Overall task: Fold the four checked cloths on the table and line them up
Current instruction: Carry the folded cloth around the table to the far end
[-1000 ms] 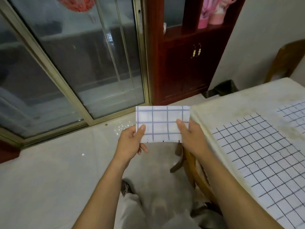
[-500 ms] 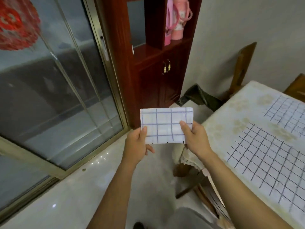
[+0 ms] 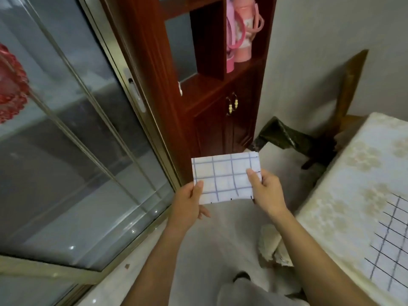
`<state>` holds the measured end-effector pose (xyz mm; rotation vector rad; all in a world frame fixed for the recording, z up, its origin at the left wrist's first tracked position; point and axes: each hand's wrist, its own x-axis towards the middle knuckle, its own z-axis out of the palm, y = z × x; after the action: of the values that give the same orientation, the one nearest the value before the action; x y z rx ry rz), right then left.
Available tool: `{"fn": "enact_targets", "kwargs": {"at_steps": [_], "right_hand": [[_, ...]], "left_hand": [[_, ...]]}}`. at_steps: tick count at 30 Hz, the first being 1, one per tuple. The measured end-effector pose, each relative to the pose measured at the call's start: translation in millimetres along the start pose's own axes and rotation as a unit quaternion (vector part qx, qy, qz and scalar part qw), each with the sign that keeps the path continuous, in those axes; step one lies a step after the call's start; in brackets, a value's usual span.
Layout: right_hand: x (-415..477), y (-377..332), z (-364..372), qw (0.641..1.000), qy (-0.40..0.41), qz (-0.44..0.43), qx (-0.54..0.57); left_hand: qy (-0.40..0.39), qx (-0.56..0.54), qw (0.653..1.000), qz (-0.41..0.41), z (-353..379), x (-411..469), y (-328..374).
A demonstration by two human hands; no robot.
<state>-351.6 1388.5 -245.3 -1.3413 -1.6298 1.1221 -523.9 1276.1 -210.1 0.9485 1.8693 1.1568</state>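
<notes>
A small folded white cloth with a blue check (image 3: pixel 224 177) is held up in the air in front of me, left of the table. My left hand (image 3: pixel 188 205) pinches its lower left corner and my right hand (image 3: pixel 266 191) pinches its right edge. At the right edge of the view a second checked cloth (image 3: pixel 390 244) lies flat and unfolded on the table (image 3: pixel 344 195), only partly in frame.
A dark red wooden cabinet (image 3: pixel 207 102) with pink flasks (image 3: pixel 239 34) stands ahead. A sliding glass door (image 3: pixel 66 140) fills the left. A wooden chair (image 3: pixel 344 96) and a dark bin (image 3: pixel 284 135) stand behind the table. My legs are below.
The view has swung right and up toward the cabinet. Both hands keep their hold on the folded cloth, which stays in front of me.
</notes>
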Motion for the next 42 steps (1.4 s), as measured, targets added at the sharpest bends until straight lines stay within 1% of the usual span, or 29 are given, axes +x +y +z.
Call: {"fn": "enact_targets", "kwargs": {"at_steps": [2, 4, 7, 10, 13, 16, 18, 22, 24, 27, 29, 31, 32, 34, 36, 40, 42], "right_hand": [[27.1, -13.0, 7.8, 1.000, -0.022, -0.005, 0.017], [56.9, -23.9, 4.0, 0.999, -0.028, -0.025, 0.026], [92.8, -22.8, -21.1, 0.999, 0.025, -0.026, 0.034], [104.3, 5.5, -60.7, 0.994, 0.103, 0.010, 0.029], [102.7, 40.7, -105.1, 0.974, 0.208, 0.083, 0.033], [87.4, 77.2, -141.5, 0.947, 0.276, 0.153, 0.055], [71.1, 101.8, -159.4, 0.925, 0.304, 0.214, 0.070], [49.2, 144.6, -185.9, 0.875, 0.351, 0.330, 0.052], [44.3, 161.2, -186.9, 0.840, 0.378, 0.385, 0.047], [41.7, 185.5, -177.7, 0.794, 0.398, 0.457, 0.036], [39.1, 203.1, -170.4, 0.774, 0.397, 0.493, 0.022], [41.4, 211.5, -164.4, 0.749, 0.403, 0.526, 0.006], [43.0, 211.9, -160.7, 0.738, 0.411, 0.535, 0.000], [47.1, 205.0, -153.2, 0.718, 0.434, 0.544, -0.006], [48.8, 204.6, -143.7, 0.701, 0.451, 0.552, -0.011], [48.2, 204.9, -126.2, 0.676, 0.487, 0.553, 0.001], [49.1, 206.0, -119.1, 0.660, 0.512, 0.550, 0.012]], "left_hand": [[0.001, -0.010, 1.000, 0.000, -4.1, 31.3, 10.4], [-0.003, -0.028, 0.999, 0.021, -0.4, 63.7, 27.8], [-0.025, -0.027, 0.998, 0.043, 27.2, 108.9, 56.6], [-0.112, -0.017, 0.992, 0.055, 79.0, 140.1, 68.4], [-0.229, -0.001, 0.973, 0.033, 142.5, 166.9, 68.8], [-0.326, 0.019, 0.944, 0.039, 212.3, 185.0, 65.1], [-0.384, 0.023, 0.923, 0.023, 258.2, 189.1, 59.3], [-0.486, 0.064, 0.871, -0.011, 338.4, 192.6, 42.4], [-0.534, 0.115, 0.837, -0.024, 364.5, 197.4, 34.7], [-0.596, 0.219, 0.772, -0.005, 390.8, 213.7, 19.6], [-0.616, 0.268, 0.740, 0.023, 403.8, 227.7, 13.3], [-0.625, 0.299, 0.720, 0.045, 420.2, 242.7, 7.1], [-0.626, 0.303, 0.716, 0.056, 426.5, 246.6, 7.5], [-0.626, 0.298, 0.717, 0.065, 436.1, 252.1, 11.5], [-0.635, 0.299, 0.709, 0.074, 445.7, 257.3, 10.7], [-0.652, 0.337, 0.669, 0.117, 460.1, 268.4, 1.2], [-0.656, 0.359, 0.646, 0.154, 464.3, 272.5, 1.5]]}}
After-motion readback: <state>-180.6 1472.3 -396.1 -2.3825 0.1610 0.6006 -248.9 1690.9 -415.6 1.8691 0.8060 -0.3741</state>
